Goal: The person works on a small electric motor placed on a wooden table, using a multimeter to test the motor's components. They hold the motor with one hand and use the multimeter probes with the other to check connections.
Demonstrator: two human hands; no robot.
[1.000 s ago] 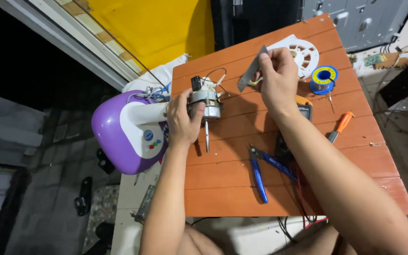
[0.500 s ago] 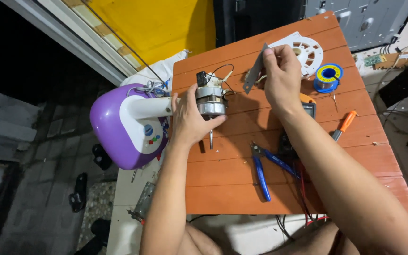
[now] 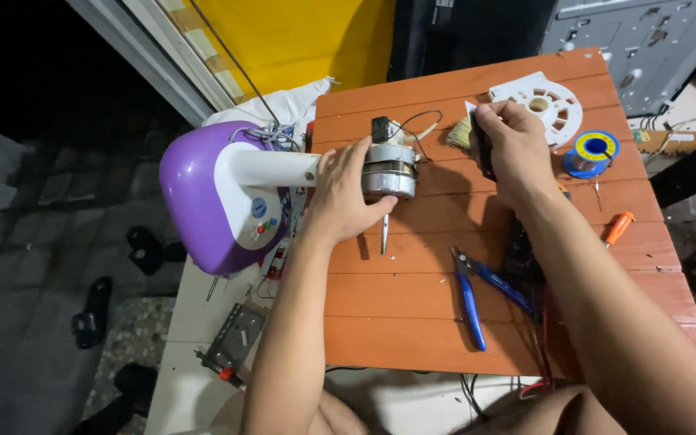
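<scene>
Orange slats of the tabletop (image 3: 412, 306) carry the whole job, and the left hand (image 3: 346, 197) is clamped around the silver motor (image 3: 388, 171), fingers wrapped well over its casing. Compared with a second ago, the motor has swung: its shaft (image 3: 383, 234) pointed down toward the person then too, but the purple fan base (image 3: 219, 201) now sits lower and nearer the tabletop's left edge, and the white neck runs level into the motor. The right hand (image 3: 513, 153) has dropped from a raised position to rest by the brush (image 3: 461, 133), fingers closed on a dark flat piece whose kind cannot be told. That reads as a pause between strokes, judging by the settled grip.

Motor's long axis runs with the shaft, roughly toward the person, shaft tip near the slats; the neck lies crosswise, left to right. Motor sits at the tabletop's left middle, wires (image 3: 412, 129) curling behind it.

Nearby: blue pliers (image 3: 469, 302), an orange screwdriver (image 3: 618, 228), a solder reel (image 3: 594, 151), a white round grille plate (image 3: 541, 105).
</scene>
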